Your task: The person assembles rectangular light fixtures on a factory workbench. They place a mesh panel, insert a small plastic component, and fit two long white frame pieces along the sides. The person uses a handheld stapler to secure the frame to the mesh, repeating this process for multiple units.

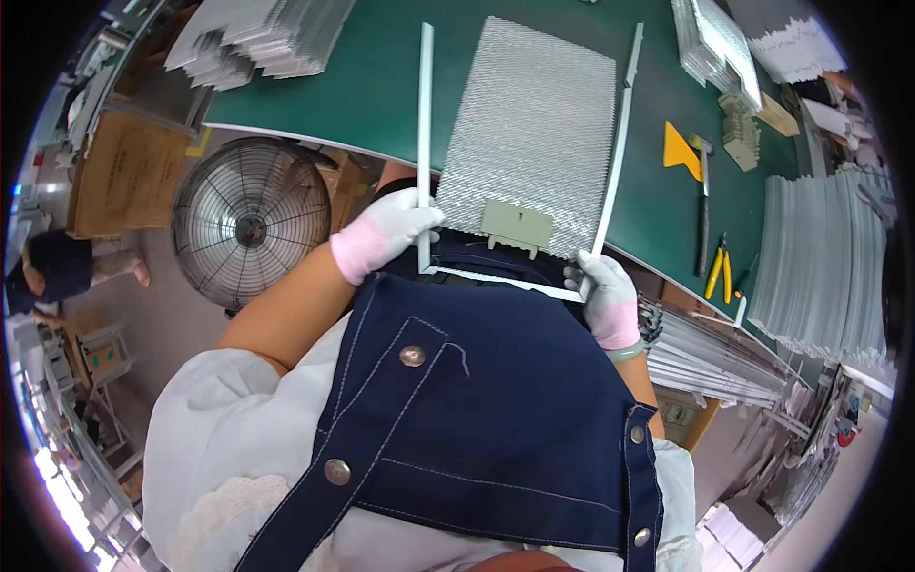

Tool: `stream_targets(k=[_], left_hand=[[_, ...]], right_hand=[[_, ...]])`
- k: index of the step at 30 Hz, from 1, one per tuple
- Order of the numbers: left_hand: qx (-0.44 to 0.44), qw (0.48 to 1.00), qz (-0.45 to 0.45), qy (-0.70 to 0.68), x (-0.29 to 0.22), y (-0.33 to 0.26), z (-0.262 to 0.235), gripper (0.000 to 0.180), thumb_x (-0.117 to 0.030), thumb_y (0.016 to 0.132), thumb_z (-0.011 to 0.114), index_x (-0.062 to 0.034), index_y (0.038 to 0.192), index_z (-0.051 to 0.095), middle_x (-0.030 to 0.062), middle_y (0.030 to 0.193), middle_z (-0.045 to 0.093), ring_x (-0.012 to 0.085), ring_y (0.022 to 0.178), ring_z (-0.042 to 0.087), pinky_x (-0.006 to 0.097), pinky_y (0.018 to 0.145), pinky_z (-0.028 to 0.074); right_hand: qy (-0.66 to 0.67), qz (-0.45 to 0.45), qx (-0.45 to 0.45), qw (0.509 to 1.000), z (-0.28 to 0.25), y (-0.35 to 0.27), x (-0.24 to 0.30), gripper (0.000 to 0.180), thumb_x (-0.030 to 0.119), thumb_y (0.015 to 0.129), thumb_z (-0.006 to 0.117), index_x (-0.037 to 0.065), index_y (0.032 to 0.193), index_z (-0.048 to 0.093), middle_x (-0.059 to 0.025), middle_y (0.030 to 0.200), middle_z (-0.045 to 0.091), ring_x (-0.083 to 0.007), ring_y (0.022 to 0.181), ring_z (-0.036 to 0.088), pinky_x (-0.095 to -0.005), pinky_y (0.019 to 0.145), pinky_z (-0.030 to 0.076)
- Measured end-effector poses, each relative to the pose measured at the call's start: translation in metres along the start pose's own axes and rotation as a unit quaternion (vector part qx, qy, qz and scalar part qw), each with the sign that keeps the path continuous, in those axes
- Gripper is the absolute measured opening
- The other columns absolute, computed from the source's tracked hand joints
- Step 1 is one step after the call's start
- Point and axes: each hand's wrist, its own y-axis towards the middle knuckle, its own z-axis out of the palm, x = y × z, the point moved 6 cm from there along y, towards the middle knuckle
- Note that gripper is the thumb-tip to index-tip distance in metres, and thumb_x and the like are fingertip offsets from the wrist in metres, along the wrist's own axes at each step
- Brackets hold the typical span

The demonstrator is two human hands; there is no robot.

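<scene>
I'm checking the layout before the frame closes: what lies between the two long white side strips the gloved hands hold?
In the head view, a silver mesh filter panel lies between the white strips, with a grey-green plastic clip at its near edge.

The green table carries a mesh panel, yellow scraper, hammer and pliers.

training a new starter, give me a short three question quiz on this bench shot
1. True or false: both hands wear gloves.
2. What lies between the two white side strips? A) mesh panel B) fan C) pliers
3. Which hand is nearer the yellow pliers?

Key:
1. True: the left hand and right hand are both gloved.
2. A: the mesh panel lies on the green table between the left strip and right strip.
3. The right hand; the pliers lie to its right.
</scene>
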Motion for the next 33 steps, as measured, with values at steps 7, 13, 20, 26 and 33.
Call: stream_targets(k=[7,13,20,26,33], left_hand=[[0.019,0.977,-0.071,-0.199,0.027,0.004,0.005,0.019,-0.023,0.098,0.060,-0.0065,0.106,0.054,0.0065,0.099,0.056,0.0213,0.091,0.064,0.037,0.081,0.054],[-0.017,0.997,-0.057,-0.040,0.017,-0.005,0.016,0.028,-0.022,0.099,0.052,-0.0020,0.118,0.052,0.0086,0.109,0.058,0.0205,0.095,0.065,0.034,0.079,0.054],[-0.069,0.963,-0.012,-0.261,0.009,0.013,0.019,0.035,-0.012,0.096,0.048,-0.0048,0.130,0.047,0.0085,0.120,0.056,0.0224,0.108,0.061,0.044,0.102,0.049],[-0.059,0.932,0.097,-0.343,0.009,0.013,0.028,0.039,-0.020,0.091,0.070,-0.0050,0.124,0.055,0.0113,0.116,0.061,0.0259,0.098,0.062,0.045,0.087,0.054],[-0.084,0.964,0.003,-0.253,0.031,0.039,0.030,0.033,-0.014,0.086,0.061,-0.0035,0.117,0.058,0.0066,0.104,0.059,0.0210,0.098,0.059,0.041,0.082,0.053]], right_hand=[[0.046,0.013,-0.007,0.999,-0.001,-0.004,-0.002,0.023,0.017,0.093,0.069,-0.003,0.103,0.062,-0.0082,0.088,0.067,-0.0183,0.081,0.067,-0.0313,0.075,0.056],[-0.001,0.000,0.012,1.000,0.001,-0.001,-0.008,0.024,0.018,0.099,0.060,0.001,0.115,0.055,-0.0056,0.099,0.063,-0.0154,0.084,0.063,-0.0302,0.078,0.054],[0.024,-0.027,0.057,0.998,0.026,0.004,0.000,0.025,0.024,0.103,0.052,0.003,0.117,0.050,-0.0064,0.102,0.056,-0.0208,0.090,0.065,-0.0367,0.084,0.055],[0.105,-0.052,-0.011,0.993,0.022,0.010,-0.011,0.022,0.025,0.102,0.056,0.007,0.115,0.052,-0.0036,0.100,0.054,-0.0211,0.093,0.061,-0.0405,0.087,0.055],[0.144,-0.041,-0.056,0.987,0.009,0.014,-0.017,0.014,0.019,0.100,0.055,0.006,0.107,0.056,-0.0060,0.096,0.057,-0.0176,0.087,0.062,-0.0335,0.080,0.056]])
